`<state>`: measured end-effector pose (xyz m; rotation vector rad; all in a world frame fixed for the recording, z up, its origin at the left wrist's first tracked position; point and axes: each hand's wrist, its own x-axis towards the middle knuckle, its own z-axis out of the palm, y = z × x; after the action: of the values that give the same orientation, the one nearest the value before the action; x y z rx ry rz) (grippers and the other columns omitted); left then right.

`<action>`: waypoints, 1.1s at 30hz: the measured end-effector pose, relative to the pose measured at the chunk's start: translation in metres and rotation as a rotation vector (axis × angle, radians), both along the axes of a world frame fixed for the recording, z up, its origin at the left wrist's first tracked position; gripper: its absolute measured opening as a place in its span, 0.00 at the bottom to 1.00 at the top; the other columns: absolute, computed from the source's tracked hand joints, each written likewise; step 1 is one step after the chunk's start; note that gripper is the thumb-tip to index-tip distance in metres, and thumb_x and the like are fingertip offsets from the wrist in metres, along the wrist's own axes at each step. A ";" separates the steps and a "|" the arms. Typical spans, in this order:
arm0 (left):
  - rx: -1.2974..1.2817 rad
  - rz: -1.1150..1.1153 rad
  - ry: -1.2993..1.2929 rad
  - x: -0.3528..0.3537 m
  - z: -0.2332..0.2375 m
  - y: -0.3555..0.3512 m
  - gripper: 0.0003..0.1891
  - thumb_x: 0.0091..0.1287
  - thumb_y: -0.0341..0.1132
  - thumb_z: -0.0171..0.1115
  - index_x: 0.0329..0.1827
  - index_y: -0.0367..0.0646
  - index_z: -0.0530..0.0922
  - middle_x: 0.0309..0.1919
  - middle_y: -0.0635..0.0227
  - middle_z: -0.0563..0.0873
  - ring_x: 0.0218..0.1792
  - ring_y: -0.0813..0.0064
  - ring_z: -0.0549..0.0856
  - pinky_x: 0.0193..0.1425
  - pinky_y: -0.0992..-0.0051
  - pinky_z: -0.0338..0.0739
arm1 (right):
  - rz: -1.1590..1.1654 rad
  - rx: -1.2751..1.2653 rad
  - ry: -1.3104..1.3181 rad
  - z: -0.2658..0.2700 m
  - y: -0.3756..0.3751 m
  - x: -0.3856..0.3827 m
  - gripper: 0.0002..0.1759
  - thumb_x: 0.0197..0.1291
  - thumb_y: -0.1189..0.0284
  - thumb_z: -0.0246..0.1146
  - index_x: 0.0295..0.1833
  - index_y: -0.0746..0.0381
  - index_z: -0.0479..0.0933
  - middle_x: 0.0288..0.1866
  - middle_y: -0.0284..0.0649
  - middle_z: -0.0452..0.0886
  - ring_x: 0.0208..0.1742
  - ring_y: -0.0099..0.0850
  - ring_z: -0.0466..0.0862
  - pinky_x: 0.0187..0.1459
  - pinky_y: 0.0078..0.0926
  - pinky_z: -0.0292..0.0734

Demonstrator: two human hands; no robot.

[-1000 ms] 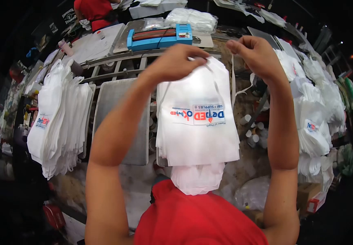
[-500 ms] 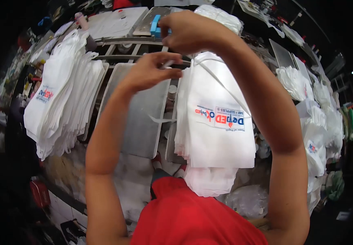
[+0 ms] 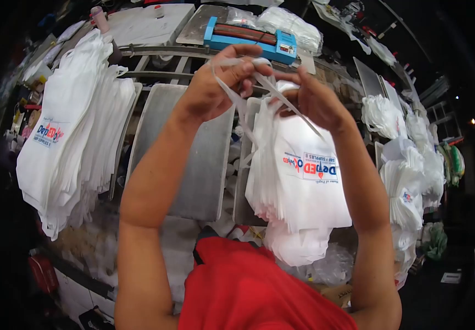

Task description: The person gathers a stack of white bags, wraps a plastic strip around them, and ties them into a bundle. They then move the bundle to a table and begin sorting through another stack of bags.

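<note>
A white strip (image 3: pixel 236 94) loops through the fingers of my left hand (image 3: pixel 211 85), above the bare grey board. My right hand (image 3: pixel 313 102) is close beside it, fingers curled around the strip's other side near the top of a stack of white printed bags (image 3: pixel 311 190). The strip's tail hangs down between the hands and across the stack. The bags carry blue and red print, seen upside down. Just beyond my hands lies a blue sealer-like device (image 3: pixel 281 47).
Another stack of white bags (image 3: pixel 64 132) hangs at the left. A grey board (image 3: pixel 188 154) lies in the middle. More white bags (image 3: pixel 405 192) are bundled at the right. A pink bottle (image 3: pixel 99 20) stands at the back left.
My right hand has come down and back from the blue device, which now shows fully. My left hand has moved slightly up, and the strip now loops between both hands.
</note>
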<state>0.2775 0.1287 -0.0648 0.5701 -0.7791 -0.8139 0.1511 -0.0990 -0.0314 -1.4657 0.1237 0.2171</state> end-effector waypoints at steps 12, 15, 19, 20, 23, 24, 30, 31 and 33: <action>0.241 -0.037 -0.751 0.050 0.050 0.016 0.08 0.78 0.29 0.54 0.46 0.39 0.82 0.40 0.73 0.85 0.35 0.86 0.76 0.41 0.82 0.72 | -0.100 -0.344 -0.408 0.036 0.012 0.012 0.18 0.69 0.67 0.65 0.58 0.68 0.80 0.54 0.40 0.83 0.55 0.27 0.81 0.57 0.24 0.74; 0.262 0.145 -0.791 0.056 0.042 0.014 0.09 0.78 0.25 0.51 0.43 0.37 0.82 0.42 0.72 0.85 0.37 0.85 0.78 0.43 0.81 0.74 | -0.029 -0.194 -0.309 0.083 0.006 -0.038 0.19 0.70 0.65 0.65 0.53 0.72 0.82 0.37 0.44 0.87 0.33 0.27 0.85 0.36 0.25 0.79; 0.326 0.057 -0.941 0.060 0.055 0.013 0.11 0.72 0.18 0.53 0.42 0.39 0.83 0.42 0.72 0.85 0.41 0.80 0.81 0.48 0.77 0.77 | 0.213 -1.097 0.092 0.088 0.032 -0.050 0.22 0.61 0.58 0.74 0.47 0.67 0.87 0.34 0.44 0.88 0.26 0.27 0.84 0.33 0.25 0.79; 0.264 0.057 -1.016 0.063 0.055 0.008 0.10 0.69 0.17 0.55 0.42 0.38 0.83 0.42 0.70 0.83 0.43 0.78 0.82 0.51 0.75 0.78 | -0.100 -1.053 -0.019 0.075 0.033 -0.040 0.26 0.57 0.54 0.76 0.50 0.65 0.85 0.40 0.42 0.88 0.29 0.27 0.85 0.36 0.23 0.78; 0.193 0.054 -1.167 0.060 0.066 0.004 0.08 0.68 0.17 0.57 0.40 0.37 0.83 0.44 0.69 0.82 0.45 0.74 0.83 0.53 0.73 0.78 | -0.114 -0.981 -0.383 0.027 0.045 -0.003 0.33 0.68 0.50 0.66 0.65 0.65 0.72 0.34 0.42 0.83 0.31 0.27 0.83 0.39 0.27 0.79; 0.213 0.126 -1.266 0.060 0.066 0.002 0.07 0.65 0.17 0.61 0.39 0.37 0.84 0.46 0.65 0.80 0.46 0.68 0.83 0.54 0.71 0.79 | -0.149 -0.659 -0.221 0.030 0.050 0.003 0.32 0.72 0.52 0.62 0.68 0.66 0.70 0.33 0.44 0.83 0.29 0.29 0.82 0.39 0.30 0.81; 0.076 0.511 -1.371 0.042 0.049 -0.011 0.10 0.61 0.16 0.63 0.40 0.38 0.86 0.45 0.59 0.79 0.45 0.58 0.83 0.53 0.67 0.80 | -0.041 -0.108 0.030 0.047 0.053 0.013 0.25 0.74 0.69 0.59 0.72 0.64 0.68 0.59 0.50 0.84 0.42 0.40 0.90 0.38 0.35 0.89; 0.035 0.506 -1.307 0.041 0.048 -0.012 0.09 0.62 0.16 0.62 0.40 0.38 0.86 0.45 0.58 0.79 0.45 0.58 0.84 0.52 0.67 0.80 | -0.083 -0.144 -0.013 0.041 0.053 0.014 0.16 0.72 0.71 0.63 0.61 0.65 0.78 0.53 0.43 0.87 0.46 0.33 0.89 0.44 0.30 0.86; 0.037 0.507 -1.242 0.044 0.040 -0.013 0.08 0.64 0.17 0.61 0.42 0.35 0.85 0.47 0.58 0.82 0.48 0.60 0.85 0.55 0.69 0.81 | -0.157 -0.582 -0.147 0.046 0.043 0.013 0.10 0.71 0.70 0.64 0.49 0.66 0.82 0.45 0.39 0.88 0.42 0.26 0.85 0.46 0.25 0.80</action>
<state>0.3211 0.1158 -0.0246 1.2705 -1.6409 0.0929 0.1637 -0.0558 0.0145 -2.0342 0.1919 -0.0650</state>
